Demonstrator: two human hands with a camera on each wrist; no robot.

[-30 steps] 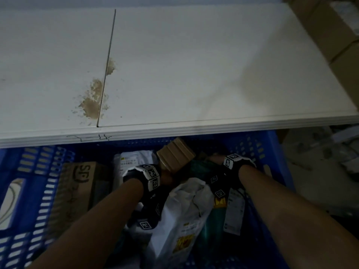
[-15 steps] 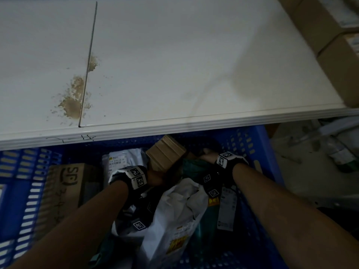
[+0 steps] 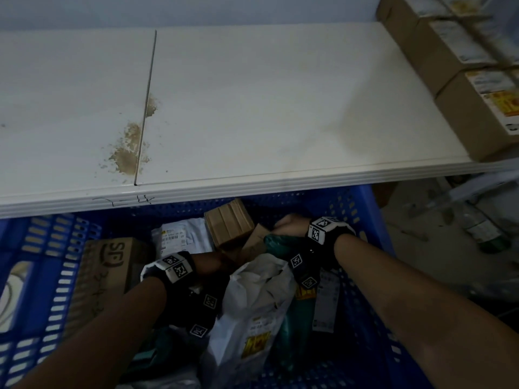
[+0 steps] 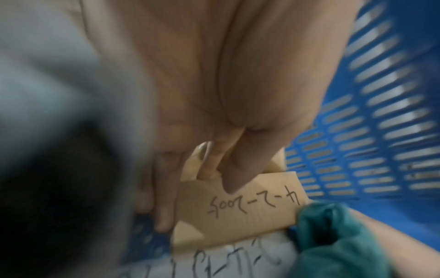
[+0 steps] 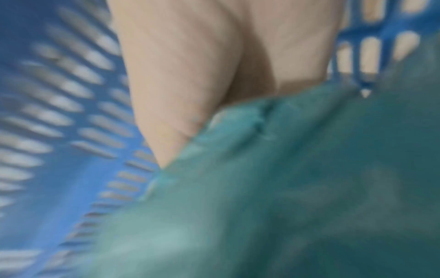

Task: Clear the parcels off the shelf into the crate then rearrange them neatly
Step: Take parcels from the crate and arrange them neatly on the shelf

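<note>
White shelf [image 3: 266,108] bare above blue crate [image 3: 362,220] | left hand [image 4: 214,105] pinching small cardboard box [image 4: 238,212] mid-crate | right hand [image 5: 202,75] clutching green mailer [image 5: 273,188], just right of the box, long axis near-to-far.

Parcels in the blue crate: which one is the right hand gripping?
The teal-green plastic bag, gripped by the right hand by the crate's far wall; the others are cardboard or white.

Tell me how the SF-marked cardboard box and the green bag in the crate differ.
The SF box is rigid brown cardboard; the green bag is soft and crumpled. The SF box stands untouched at the crate's left side; the green bag is gripped by the right hand on the right side. Both are inside the crate.
</note>
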